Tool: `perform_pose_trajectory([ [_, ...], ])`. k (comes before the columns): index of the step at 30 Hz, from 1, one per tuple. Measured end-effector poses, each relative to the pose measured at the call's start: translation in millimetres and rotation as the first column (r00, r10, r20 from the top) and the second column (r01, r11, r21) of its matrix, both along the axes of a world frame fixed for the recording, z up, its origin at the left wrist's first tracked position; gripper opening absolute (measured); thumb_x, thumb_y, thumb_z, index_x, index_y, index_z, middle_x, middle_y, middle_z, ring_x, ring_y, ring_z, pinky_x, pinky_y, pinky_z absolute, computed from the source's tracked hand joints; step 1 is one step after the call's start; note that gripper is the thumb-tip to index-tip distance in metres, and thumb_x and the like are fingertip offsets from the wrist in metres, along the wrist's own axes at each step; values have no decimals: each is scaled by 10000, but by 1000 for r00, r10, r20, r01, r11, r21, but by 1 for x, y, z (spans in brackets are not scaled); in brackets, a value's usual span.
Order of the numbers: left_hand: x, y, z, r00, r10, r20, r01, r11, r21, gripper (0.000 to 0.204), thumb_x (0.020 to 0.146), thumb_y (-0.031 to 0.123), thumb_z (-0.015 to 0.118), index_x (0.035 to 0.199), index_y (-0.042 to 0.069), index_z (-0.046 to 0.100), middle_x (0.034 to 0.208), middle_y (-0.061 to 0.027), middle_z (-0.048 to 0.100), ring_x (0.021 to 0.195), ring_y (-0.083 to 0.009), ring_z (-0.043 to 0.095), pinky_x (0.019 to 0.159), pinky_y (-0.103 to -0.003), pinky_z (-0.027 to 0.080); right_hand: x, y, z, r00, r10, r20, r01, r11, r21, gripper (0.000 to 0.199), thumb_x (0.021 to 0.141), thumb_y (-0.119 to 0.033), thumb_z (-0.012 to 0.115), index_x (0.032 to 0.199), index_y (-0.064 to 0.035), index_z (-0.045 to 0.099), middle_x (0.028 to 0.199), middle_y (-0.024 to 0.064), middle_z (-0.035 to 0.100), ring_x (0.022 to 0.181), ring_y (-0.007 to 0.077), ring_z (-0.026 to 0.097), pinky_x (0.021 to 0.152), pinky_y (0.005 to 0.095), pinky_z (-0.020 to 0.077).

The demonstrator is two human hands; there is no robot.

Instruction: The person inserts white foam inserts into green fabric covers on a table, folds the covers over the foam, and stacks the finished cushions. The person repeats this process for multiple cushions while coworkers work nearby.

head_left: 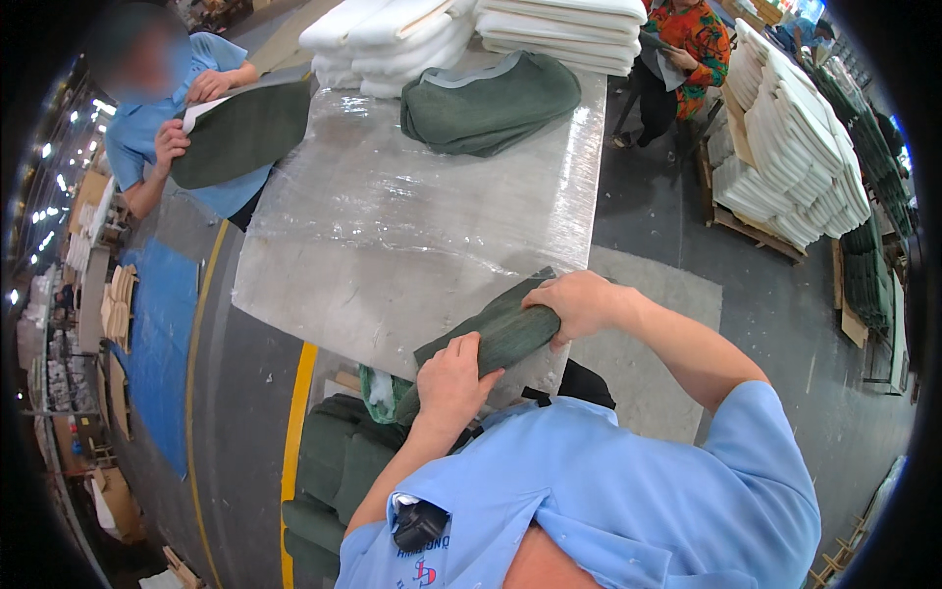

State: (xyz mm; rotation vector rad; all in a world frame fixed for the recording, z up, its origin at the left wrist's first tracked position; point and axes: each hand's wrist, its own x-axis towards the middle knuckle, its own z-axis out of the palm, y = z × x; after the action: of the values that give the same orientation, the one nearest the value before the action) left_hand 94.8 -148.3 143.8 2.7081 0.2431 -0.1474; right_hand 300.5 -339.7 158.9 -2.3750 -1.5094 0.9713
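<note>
A dark green fabric cover (508,334) lies bunched at the near edge of the table, between my hands. My left hand (453,383) grips its left end, the thumb on top and the fingers curled. My right hand (581,302) is closed round its right end, the thumb over the top and the fingertips on the near side. What is inside the cover, if anything, is hidden. Farther up the table lies another green cover (491,103) with a light grey edge, apart from both hands.
Plastic film covers the table (392,216). White padding stacks (559,29) stand at its far end. A co-worker at the far left holds a green cover (245,137). Green covers (339,461) are piled low at my left. A pallet of white pads (785,147) stands at right.
</note>
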Motion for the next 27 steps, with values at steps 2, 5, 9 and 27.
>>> perform_pose_trajectory([
  [2,1,-3,-3,999,47,-4,-47,998,35,623,832,370,854,1307,54,603,1212,-138,701,1060,-365,704,873,-478,564,-11,1,1,992,-91,89,92,996,-6,768,699,-351,917,1373,-117,633,1215,80,731,1161,292,697,973,456,547],
  [5,5,-4,-6,998,56,37,-58,996,63,612,819,346,866,1287,61,594,1182,-142,698,1021,-350,707,851,-473,564,-20,-9,-19,951,-158,266,98,969,228,738,722,-397,904,1356,-131,636,1200,48,736,1131,264,706,962,450,539],
  [9,3,7,-1,999,14,35,-13,1000,-12,697,792,398,886,1332,61,601,1219,-151,700,1083,-380,691,891,-479,560,-10,-22,-21,971,-116,207,43,944,328,736,757,-504,873,1345,-132,634,1217,70,728,1151,283,690,980,460,523],
  [27,-98,76,-124,639,599,-482,-768,454,-452,633,955,443,761,1394,3,642,1376,-257,634,1298,-341,604,1060,-438,491,29,-62,-94,701,-668,-248,616,743,-261,703,938,-530,699,1452,-56,629,1475,194,622,1376,356,581,1159,429,450],
])
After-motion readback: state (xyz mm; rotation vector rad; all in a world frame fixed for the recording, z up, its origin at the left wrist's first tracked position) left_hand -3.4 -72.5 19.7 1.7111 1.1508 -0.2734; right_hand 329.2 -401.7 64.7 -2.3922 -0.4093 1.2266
